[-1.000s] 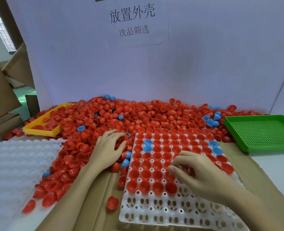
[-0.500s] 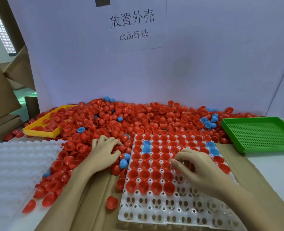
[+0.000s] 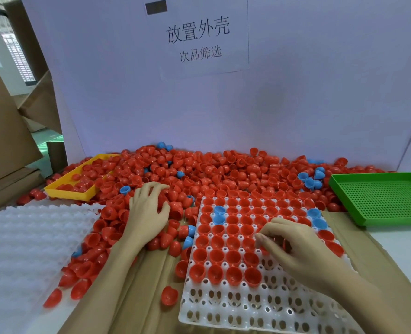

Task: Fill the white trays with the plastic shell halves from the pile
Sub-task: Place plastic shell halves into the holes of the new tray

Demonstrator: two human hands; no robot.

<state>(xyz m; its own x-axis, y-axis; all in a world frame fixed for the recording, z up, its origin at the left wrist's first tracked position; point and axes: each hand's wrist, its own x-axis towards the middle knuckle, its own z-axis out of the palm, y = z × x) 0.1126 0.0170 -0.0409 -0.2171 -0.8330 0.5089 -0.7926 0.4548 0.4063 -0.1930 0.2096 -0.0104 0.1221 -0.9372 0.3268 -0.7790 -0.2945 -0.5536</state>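
A big pile of red shell halves (image 3: pixel 223 169), with a few blue ones, covers the back of the table. In front of it lies a white tray (image 3: pixel 235 307). Its far rows hold red and a few blue halves, and its near rows show bare holes. My left hand (image 3: pixel 149 213) lies on the pile left of the tray, fingers curled over red halves. My right hand (image 3: pixel 296 249) hovers low over the tray's middle right, fingertips bent down around a red shell half (image 3: pixel 280 241). A second white tray (image 3: pixel 31 237) sits at the left.
A yellow tray (image 3: pixel 64 191) half buried in shells stands at the back left, a green perforated tray (image 3: pixel 380 198) at the right. Brown cardboard (image 3: pixel 139 297) lies under the tray, with a loose red half (image 3: pixel 169 295) on it. A white wall with a paper sign closes the back.
My left hand has slid farther back into the pile and curled its fingers. My right hand stays over the same part of the tray, fingers shifting slightly.
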